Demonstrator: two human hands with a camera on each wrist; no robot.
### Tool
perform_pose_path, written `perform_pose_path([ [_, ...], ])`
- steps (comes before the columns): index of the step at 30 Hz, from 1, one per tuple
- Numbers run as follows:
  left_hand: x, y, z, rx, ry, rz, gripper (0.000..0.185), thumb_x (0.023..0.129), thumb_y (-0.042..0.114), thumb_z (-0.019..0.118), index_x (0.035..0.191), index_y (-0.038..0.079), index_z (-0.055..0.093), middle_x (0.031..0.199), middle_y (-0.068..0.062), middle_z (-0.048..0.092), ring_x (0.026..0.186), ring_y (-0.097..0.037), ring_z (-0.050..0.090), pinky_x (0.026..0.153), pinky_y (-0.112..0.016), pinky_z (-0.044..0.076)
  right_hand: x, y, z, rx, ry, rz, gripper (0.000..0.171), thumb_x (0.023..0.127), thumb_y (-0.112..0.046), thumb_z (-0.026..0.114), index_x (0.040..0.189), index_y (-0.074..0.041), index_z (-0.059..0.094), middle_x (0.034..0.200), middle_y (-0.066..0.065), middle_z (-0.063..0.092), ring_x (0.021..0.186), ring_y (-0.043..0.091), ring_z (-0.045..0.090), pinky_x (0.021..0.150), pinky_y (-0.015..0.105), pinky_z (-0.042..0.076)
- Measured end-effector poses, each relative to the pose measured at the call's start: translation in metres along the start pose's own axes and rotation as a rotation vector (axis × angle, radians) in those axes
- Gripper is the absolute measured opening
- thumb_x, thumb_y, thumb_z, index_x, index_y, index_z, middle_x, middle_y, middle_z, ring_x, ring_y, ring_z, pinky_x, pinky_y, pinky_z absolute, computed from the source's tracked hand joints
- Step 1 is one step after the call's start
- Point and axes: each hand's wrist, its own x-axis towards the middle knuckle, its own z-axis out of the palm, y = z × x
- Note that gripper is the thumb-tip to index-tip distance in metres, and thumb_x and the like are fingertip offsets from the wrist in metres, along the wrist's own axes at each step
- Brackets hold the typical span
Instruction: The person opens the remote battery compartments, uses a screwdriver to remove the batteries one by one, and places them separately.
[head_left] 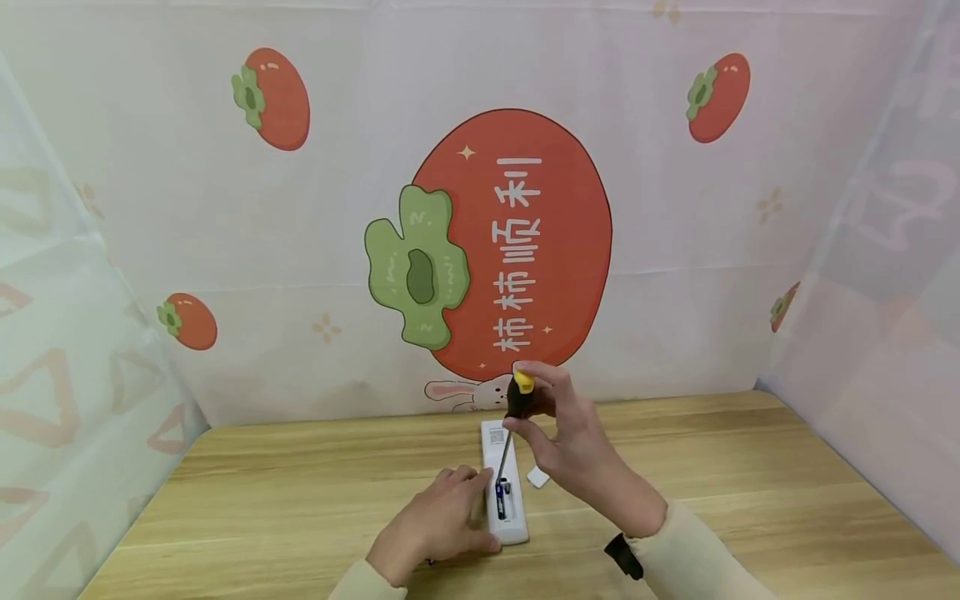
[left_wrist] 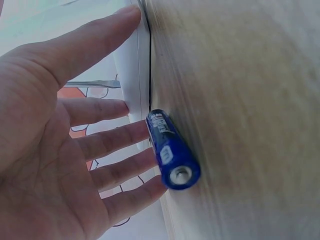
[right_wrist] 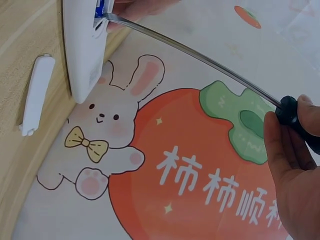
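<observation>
On the grained wooden table (head_left: 735, 467), the left hand (head_left: 431, 525) rests flat, fingers straight, against a slim white plastic remote (head_left: 504, 487). The right hand (head_left: 566, 442) pinches a black-and-yellow screwdriver (head_left: 517, 398), its thin steel shaft in the open battery bay; a blue cylindrical battery (left_wrist: 172, 150) lies by the left fingers.

Makeshift tabletop recording booth, wooden table (head_left: 750, 467) at 6 o'clock, persimmon-print backdrop (head_left: 510, 242) at 12 o'clock, translucent printed side curtains (head_left: 67, 333) at 9 and 3 o'clock
</observation>
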Motion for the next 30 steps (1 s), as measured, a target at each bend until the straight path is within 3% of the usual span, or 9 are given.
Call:
perform_pose_path([
  [13, 0.000, -0.001, -0.001, -0.003, -0.005, 0.007, 0.085, 0.080, 0.048, 0.085, 0.148, 0.007, 0.053, 0.134, -0.010, 0.058, 0.123, -0.030, 0.053, 0.099, -0.051, 0.051, 0.011, -0.003, 0.009, -0.022, -0.041, -0.052, 0.079, 0.079, 0.011, 0.080, 0.144, -0.006, 0.036, 0.105, 0.010, 0.060, 0.087, 0.020, 0.068, 0.078, 0.028, 0.060],
  [30, 0.000, 0.000, -0.001, -0.015, -0.021, -0.008, 0.084, 0.080, 0.047, 0.085, 0.147, 0.007, 0.053, 0.133, -0.010, 0.058, 0.122, -0.030, 0.053, 0.099, -0.051, 0.051, 0.012, 0.001, 0.005, -0.008, -0.064, 0.016, 0.081, 0.079, 0.011, 0.080, 0.143, -0.007, 0.034, 0.099, 0.014, 0.069, 0.086, 0.020, 0.071, 0.078, 0.031, 0.061],
])
